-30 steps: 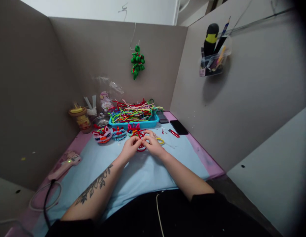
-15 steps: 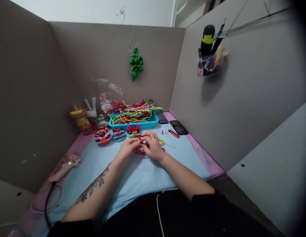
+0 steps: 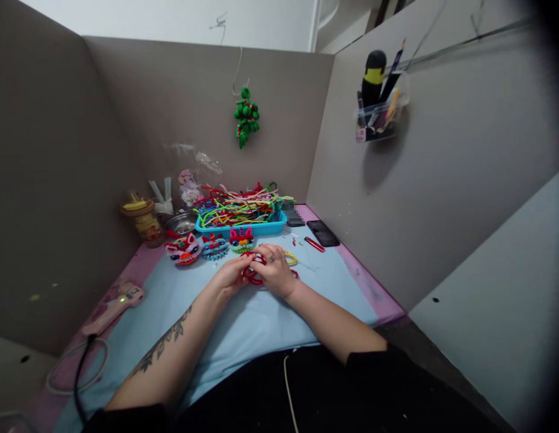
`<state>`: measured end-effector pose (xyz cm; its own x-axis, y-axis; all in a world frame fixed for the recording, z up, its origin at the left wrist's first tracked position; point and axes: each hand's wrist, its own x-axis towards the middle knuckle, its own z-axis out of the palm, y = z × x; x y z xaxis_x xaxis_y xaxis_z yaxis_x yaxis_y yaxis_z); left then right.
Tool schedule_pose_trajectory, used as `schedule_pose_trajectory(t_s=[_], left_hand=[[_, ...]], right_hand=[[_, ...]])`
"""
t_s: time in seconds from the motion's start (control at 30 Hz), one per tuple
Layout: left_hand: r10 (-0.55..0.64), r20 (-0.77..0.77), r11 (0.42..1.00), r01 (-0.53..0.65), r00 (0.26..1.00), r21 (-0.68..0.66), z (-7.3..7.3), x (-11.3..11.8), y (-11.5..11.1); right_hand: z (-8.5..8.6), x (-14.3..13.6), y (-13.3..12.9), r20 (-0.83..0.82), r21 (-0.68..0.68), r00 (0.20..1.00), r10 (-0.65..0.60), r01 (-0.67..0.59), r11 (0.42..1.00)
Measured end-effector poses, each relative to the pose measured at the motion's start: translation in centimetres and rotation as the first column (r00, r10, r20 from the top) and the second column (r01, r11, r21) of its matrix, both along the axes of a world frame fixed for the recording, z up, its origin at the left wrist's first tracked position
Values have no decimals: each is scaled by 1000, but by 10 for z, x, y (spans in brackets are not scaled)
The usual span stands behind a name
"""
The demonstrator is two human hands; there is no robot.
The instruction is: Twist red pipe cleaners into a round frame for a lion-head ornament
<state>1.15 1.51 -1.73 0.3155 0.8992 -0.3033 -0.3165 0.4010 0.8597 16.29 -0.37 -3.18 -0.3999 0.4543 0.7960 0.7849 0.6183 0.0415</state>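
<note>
Both hands meet over the blue cloth, around a piece of bent red pipe cleaner (image 3: pixel 253 278) with several loops. My left hand (image 3: pixel 233 275) pinches it from the left, thumb and fingers pressed together. From the right, my right hand (image 3: pixel 277 272) has its fingers curled over the same red loops and hides part of them. Just behind the hands sits a small red animal head (image 3: pixel 241 240) made of pipe cleaners. To its left are a blue head (image 3: pixel 214 247) and a pink-and-red head (image 3: pixel 183 249). Yellow scissor handles (image 3: pixel 290 258) show beside my right hand.
A blue tray (image 3: pixel 243 230) heaped with coloured pipe cleaners stands at the back, beside a metal bowl (image 3: pixel 183 224). A red cutter (image 3: pixel 314 244) and a phone (image 3: pixel 323 233) lie on the right. At the left edge lies a pink glue gun (image 3: pixel 115 308) with its cord. Partition walls enclose the table.
The fingers have shifted their hold on the red pipe cleaner, and its loops now show more openly between the hands. The whole view has moved slightly.
</note>
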Motion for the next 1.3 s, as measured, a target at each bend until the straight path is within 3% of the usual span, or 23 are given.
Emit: schedule_pose_trajectory(t_s=[0.17,0.33,0.5,0.6,0.67,0.73,0.8,0.87,1.0,1.1,1.3], left_hand=[[-64,-42,993,67,997,101,-1,-3,-1],[37,-164,958,12,986,286,4,1,-5],[212,-225,829,-53,951,556,7,5,-6],[313,-347,730,9,884,683,7,4,-7],[331,-385,698,52,861,715,7,4,-8],[307,-381,713,55,872,699,7,3,-8],[278,-351,765,15,894,644,6,3,-7],[260,-291,820,-51,921,571,4,2,-4],[252,-147,892,-171,956,419,2,1,1],[228,-120,932,-181,966,315,3,1,1],[176,-117,951,-138,977,276,3,2,-1]], right_hand=[[-2,3,0,-46,-24,996,72,-74,997],[-4,6,1,-176,-92,981,78,-95,991],[-1,2,6,-474,-214,879,45,-165,963],[-4,2,15,-628,-306,778,18,-268,914],[-7,3,22,-689,-358,725,-5,-334,872],[-11,4,27,-697,-403,717,-9,-381,832],[-11,4,28,-669,-425,743,1,-383,820],[-10,4,25,-637,-397,771,-7,-320,860],[-4,2,11,-497,-211,868,4,-125,970],[-3,1,5,-311,-128,950,-5,-36,991],[-3,1,7,-188,-86,981,-51,35,996]])
